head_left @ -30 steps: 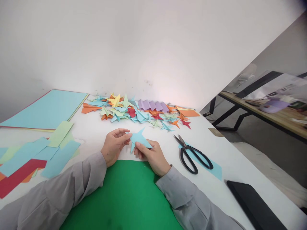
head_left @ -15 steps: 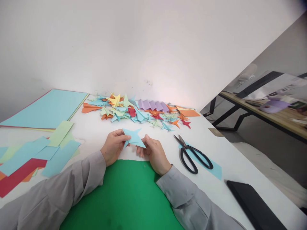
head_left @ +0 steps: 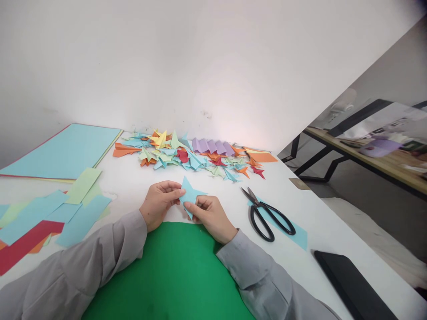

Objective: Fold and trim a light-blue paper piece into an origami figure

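Note:
A light blue folded paper star [head_left: 189,192] with pointed tips is held up between my two hands, just above the far edge of a green sheet [head_left: 173,271]. My left hand [head_left: 160,201] pinches its left side between thumb and fingers. On the lower right of the star, the thumb of my right hand [head_left: 213,215] presses flat, with the fingers curled behind it. Part of the paper is hidden by the fingertips.
Folded paper shapes [head_left: 193,155] in several colours lie along the wall. Black-handled scissors [head_left: 267,213] rest partly on a blue paper strip [head_left: 302,235]. A black flat object [head_left: 350,284] lies right, paper strips [head_left: 36,220] left, and large coloured sheets [head_left: 63,151] far left.
The paper star has turned in my hands, one tip now pointing up. My right hand has moved left and closed onto it, its thumb now on the front.

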`<state>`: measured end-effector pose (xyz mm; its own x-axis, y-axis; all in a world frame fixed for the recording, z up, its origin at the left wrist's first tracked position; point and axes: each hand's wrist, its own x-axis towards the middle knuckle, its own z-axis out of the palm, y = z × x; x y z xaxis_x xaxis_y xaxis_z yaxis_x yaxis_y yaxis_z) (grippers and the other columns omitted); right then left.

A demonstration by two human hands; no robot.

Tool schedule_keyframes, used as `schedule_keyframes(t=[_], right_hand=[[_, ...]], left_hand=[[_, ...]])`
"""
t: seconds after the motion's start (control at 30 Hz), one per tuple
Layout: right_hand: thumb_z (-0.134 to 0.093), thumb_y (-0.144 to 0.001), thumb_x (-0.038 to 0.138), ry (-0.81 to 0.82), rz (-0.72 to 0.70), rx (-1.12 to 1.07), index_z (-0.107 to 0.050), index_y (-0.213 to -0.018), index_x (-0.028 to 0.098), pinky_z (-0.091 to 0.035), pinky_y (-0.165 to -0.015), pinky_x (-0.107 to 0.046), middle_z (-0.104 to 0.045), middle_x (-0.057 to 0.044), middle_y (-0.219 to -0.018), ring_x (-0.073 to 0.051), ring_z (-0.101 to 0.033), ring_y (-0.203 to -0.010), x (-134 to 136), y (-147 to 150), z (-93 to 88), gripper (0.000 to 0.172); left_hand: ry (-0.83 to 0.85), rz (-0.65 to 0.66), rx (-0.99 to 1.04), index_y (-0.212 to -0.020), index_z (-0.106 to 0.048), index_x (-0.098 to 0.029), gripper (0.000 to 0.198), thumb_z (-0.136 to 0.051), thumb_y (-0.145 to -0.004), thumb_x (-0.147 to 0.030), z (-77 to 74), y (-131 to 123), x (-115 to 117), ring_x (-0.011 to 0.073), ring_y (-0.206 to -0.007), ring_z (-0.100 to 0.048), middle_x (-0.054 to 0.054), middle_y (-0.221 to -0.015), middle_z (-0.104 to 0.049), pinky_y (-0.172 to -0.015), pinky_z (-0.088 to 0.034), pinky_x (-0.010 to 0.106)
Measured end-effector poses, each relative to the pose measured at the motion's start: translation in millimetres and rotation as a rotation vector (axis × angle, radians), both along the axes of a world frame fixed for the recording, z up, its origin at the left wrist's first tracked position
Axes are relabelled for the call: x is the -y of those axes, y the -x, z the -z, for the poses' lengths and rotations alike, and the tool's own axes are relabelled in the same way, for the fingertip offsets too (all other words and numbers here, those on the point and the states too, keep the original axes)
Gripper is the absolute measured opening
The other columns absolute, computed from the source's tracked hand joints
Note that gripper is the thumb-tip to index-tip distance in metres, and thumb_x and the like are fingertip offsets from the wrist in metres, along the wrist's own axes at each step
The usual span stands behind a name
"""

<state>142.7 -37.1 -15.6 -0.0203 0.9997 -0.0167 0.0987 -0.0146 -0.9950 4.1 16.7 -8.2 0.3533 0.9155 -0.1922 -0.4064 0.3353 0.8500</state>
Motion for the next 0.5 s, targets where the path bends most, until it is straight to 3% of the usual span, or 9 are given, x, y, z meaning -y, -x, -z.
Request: schedule_keyframes(t=[0.2, 0.3, 0.5], right_hand=[[-0.065, -0.067, 0.060, 0.011, 0.035, 0.004, -0.050, -0.049, 0.018, -0.032, -0.039, -0.021, -0.053, 0.002, -0.042, -0.008, -0.044, -0.038, -0.3, 0.4, 2.7, 0.049], [-0.063, -0.068, 0.062, 0.009, 0.048, 0.015, -0.051, -0.050, 0.017, -0.031, -0.039, -0.020, -0.052, 0.002, -0.041, -0.007, -0.042, -0.037, 0.0, 1.0, 2.0, 0.050], [-0.065, -0.067, 0.062, 0.012, 0.046, -0.016, -0.050, -0.051, 0.018, -0.032, -0.040, -0.020, -0.053, 0.002, -0.043, -0.008, -0.044, -0.038, 1.7, 2.9, -1.8, 0.049]], left_hand=[[-0.061, 0.051, 0.002, -0.076, -0.067, -0.012, 0.029, -0.079, -0.058, -0.031, -4.1, -0.4, 2.7, 0.0111, -0.057, -0.057, 0.003, -0.064, -0.065, -0.056, -0.046, 0.026], [-0.080, 0.104, -0.073, -0.083, -0.066, -0.013, 0.038, -0.083, -0.051, -0.026, -3.3, 0.7, 4.8, 0.0140, -0.050, -0.058, 0.000, -0.060, -0.064, -0.052, -0.047, 0.030], [-0.107, 0.158, -0.068, -0.063, -0.063, -0.013, 0.024, -0.081, -0.052, -0.024, -4.0, 1.2, 5.8, 0.0152, -0.045, -0.057, 0.002, -0.058, -0.064, -0.049, -0.047, 0.031]])
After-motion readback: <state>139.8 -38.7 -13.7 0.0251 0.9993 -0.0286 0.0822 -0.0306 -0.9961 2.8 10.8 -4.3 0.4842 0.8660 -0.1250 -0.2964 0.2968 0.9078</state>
